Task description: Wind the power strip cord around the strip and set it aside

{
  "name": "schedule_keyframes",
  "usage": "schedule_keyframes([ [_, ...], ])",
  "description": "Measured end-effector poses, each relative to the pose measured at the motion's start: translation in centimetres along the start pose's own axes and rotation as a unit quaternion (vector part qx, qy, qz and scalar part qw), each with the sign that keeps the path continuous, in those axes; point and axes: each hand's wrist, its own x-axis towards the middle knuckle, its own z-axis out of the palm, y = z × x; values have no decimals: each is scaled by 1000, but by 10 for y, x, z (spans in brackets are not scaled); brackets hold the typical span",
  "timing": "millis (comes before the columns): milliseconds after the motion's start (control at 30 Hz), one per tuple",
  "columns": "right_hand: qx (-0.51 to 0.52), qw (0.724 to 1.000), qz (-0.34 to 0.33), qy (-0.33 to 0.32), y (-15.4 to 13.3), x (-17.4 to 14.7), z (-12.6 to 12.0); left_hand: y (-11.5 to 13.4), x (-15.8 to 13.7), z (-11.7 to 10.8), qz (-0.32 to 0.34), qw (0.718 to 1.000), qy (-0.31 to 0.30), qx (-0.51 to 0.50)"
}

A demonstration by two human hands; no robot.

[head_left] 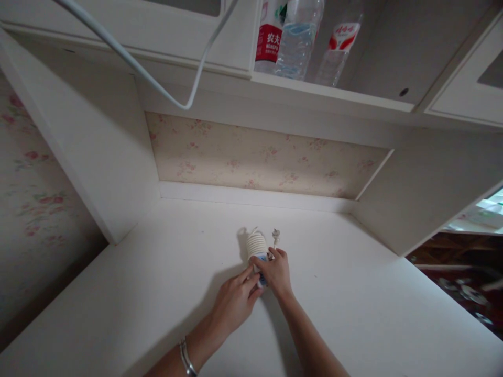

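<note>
On the white tabletop [173,262] lies a coiled white power cord [257,244], wound in tight loops with a blue and white wrap or label [262,278] at its near end. My right hand [277,268] is closed around the right side of the bundle, thumb across the blue part. The cord's plug [275,234] sticks out just beyond those fingers. From the lower left, my left hand [237,299] grips the near end of the same bundle, its fingers beside my right thumb. Exactly what lies under the fingers is hidden.
Overhead is a cabinet shelf [334,93] holding plastic bottles [298,42]. A bent white rod or cable [157,86] hangs in front at upper left. White side panels [78,131] bound the table on both sides, and a floral-papered wall [251,154] stands behind.
</note>
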Motion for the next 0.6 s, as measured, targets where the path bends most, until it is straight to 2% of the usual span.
schedule_keyframes([
  [200,-44,997,40,40,53,58,-28,-5,-2,2,2,1000,-12,22],
  [333,-55,996,68,4,88,115,-63,-3,0,2,5,1000,-24,19],
  [433,-98,992,83,9,107,154,-88,0,2,1,7,1000,-26,5],
  [600,-102,986,132,2,131,192,-119,0,5,-2,-4,999,-20,-43],
])
